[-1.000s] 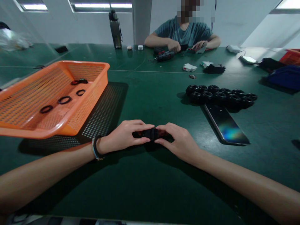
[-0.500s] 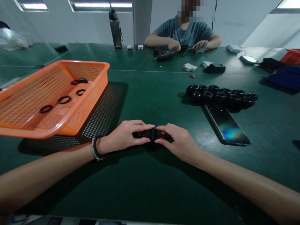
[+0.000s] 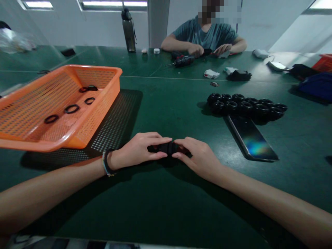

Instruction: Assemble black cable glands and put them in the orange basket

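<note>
Between my two hands, close above the green table (image 3: 166, 207), is a small black round part (image 3: 170, 148) with a raised rim. My left hand (image 3: 141, 147) grips its left side, thumb below and fingers above. From the right, my right hand (image 3: 198, 152) pinches the other side with thumb and fingertips. The fingers hide much of the part, so its exact kind does not show. Several shiny black ring-shaped parts (image 3: 245, 106) stand grouped in rows to the right, beyond my right hand. A smartphone (image 3: 252, 140) lies against them.
An orange plastic basket (image 3: 94, 129) at left holds several black rings (image 3: 72, 109). Across the table sits a person (image 3: 204, 38) working with both hands behind a power drill (image 3: 183, 61). A dark bottle (image 3: 129, 34) stands at the back, and a blue bin (image 3: 316, 88) at far right.
The view has shifted very slightly. Both hands keep the same hold on the black part, with no clear movement.
</note>
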Action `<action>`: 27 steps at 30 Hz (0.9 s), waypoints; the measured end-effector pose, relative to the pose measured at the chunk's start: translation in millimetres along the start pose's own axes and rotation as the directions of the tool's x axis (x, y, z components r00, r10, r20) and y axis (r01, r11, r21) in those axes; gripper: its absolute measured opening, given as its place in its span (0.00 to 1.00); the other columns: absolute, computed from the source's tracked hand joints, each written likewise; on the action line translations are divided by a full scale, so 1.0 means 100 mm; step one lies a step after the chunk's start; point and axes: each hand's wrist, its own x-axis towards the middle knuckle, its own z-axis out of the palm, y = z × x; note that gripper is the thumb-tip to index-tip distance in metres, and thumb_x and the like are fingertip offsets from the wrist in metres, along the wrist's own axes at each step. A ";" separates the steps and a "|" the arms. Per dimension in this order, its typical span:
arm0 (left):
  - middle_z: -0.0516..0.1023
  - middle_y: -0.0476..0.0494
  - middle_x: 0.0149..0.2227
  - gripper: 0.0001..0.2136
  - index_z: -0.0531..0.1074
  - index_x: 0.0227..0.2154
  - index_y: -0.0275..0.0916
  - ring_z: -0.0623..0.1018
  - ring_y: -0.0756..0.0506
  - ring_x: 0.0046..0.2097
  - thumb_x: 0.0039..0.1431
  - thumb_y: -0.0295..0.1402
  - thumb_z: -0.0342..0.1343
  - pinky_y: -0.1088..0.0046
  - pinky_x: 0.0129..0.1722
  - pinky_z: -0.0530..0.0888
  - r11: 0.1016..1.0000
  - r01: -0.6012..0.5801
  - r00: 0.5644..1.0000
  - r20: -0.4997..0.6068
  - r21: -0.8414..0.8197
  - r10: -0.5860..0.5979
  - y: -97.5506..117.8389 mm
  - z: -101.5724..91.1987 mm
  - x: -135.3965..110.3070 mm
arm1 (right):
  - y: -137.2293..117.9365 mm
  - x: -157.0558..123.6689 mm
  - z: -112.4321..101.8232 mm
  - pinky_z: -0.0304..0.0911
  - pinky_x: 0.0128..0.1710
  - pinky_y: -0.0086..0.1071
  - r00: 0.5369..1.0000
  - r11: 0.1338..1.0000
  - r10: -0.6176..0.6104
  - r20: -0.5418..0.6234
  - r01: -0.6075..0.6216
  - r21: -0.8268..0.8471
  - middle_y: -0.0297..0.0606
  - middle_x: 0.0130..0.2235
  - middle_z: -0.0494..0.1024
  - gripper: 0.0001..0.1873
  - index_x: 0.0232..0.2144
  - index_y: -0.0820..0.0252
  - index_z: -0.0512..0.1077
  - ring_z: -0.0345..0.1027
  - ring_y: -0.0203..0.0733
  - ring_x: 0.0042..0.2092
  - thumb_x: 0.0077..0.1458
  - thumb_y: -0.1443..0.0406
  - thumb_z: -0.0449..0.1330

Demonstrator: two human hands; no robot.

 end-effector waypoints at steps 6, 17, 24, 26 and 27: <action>0.78 0.39 0.38 0.16 0.73 0.46 0.30 0.77 0.48 0.38 0.56 0.32 0.58 0.76 0.38 0.74 1.000 0.006 1.000 0.006 -0.009 -0.006 0.01 0.00 0.00 | 0.00 0.00 0.01 0.65 0.24 0.31 0.999 1.000 -0.023 -0.023 0.023 0.003 0.40 0.25 0.75 0.15 0.36 0.68 0.72 0.68 0.39 0.26 0.61 0.60 0.53; 0.79 0.41 0.39 0.17 0.72 0.48 0.32 0.78 0.48 0.39 0.57 0.32 0.58 0.76 0.40 0.73 0.998 0.049 0.999 -0.006 -0.037 -0.049 0.00 0.01 0.00 | 0.01 -0.02 0.00 0.68 0.30 0.34 0.993 0.998 -0.061 -0.105 0.063 0.017 0.42 0.32 0.76 0.09 0.39 0.65 0.68 0.71 0.41 0.33 0.57 0.65 0.57; 0.79 0.43 0.36 0.20 0.71 0.49 0.33 0.77 0.49 0.35 0.54 0.34 0.60 0.76 0.35 0.73 0.990 0.137 0.991 0.007 0.024 -0.137 0.03 0.00 0.01 | 0.01 -0.01 0.01 0.68 0.30 0.34 0.993 0.998 -0.063 -0.102 0.066 0.018 0.40 0.31 0.76 0.06 0.37 0.64 0.68 0.70 0.41 0.32 0.56 0.67 0.58; 0.79 0.43 0.37 0.19 0.71 0.48 0.33 0.78 0.48 0.36 0.54 0.35 0.60 0.76 0.36 0.73 0.989 0.145 0.989 0.012 0.015 -0.145 0.03 0.00 0.02 | 0.00 -0.01 0.00 0.68 0.30 0.34 0.994 0.998 -0.062 -0.094 0.063 0.011 0.40 0.31 0.76 0.07 0.37 0.64 0.69 0.70 0.41 0.32 0.56 0.66 0.58; 0.79 0.42 0.38 0.18 0.72 0.47 0.33 0.78 0.48 0.37 0.54 0.35 0.60 0.76 0.37 0.73 0.990 0.143 0.990 0.015 0.009 -0.144 0.03 0.00 0.02 | 0.00 -0.01 0.00 0.68 0.30 0.34 0.994 0.998 -0.063 -0.090 0.064 0.004 0.40 0.30 0.76 0.07 0.37 0.64 0.69 0.70 0.41 0.31 0.56 0.66 0.58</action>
